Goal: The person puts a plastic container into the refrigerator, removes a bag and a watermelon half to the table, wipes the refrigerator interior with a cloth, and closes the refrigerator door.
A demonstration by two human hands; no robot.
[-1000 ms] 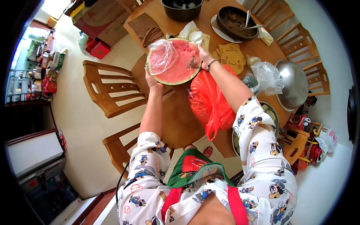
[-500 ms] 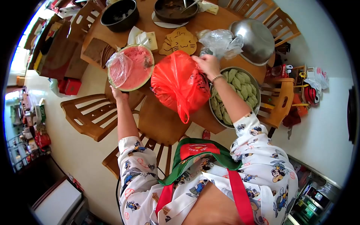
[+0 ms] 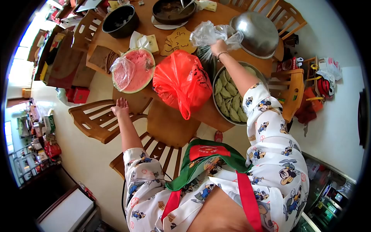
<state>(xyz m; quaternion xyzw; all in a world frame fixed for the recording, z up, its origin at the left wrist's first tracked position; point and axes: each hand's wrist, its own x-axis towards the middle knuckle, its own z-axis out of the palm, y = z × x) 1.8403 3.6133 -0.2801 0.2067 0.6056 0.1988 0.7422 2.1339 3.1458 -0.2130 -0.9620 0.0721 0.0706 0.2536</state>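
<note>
My left hand (image 3: pixel 121 107) is open, palm up with fingers apart, just below a cut watermelon half (image 3: pixel 141 73) on the table edge, not touching it. Cling film (image 3: pixel 123 72) covers part of its red face. My right hand (image 3: pixel 219 47) is closed on a clear plastic bag (image 3: pixel 205 34), whose darker contents hang behind my wrist and cannot be made out. Left of that arm sits a knotted red plastic bag (image 3: pixel 179 81). Under my right forearm stands a round metal basin (image 3: pixel 213 96) of green dumplings (image 3: pixel 230 94).
On the wooden table (image 3: pixel 210 112) are a black pot (image 3: pixel 120 21), a dark pan (image 3: pixel 173 12) with utensils, a tissue pack (image 3: pixel 148 43), a yellow cat-shaped mat (image 3: pixel 179 40) and an upturned metal bowl (image 3: pixel 257 33). Wooden chairs (image 3: pixel 92 123) stand around it.
My left hand has let go of the watermelon and dropped below it. My right hand has left the red bag and taken hold of the clear bag, which has shifted left.
</note>
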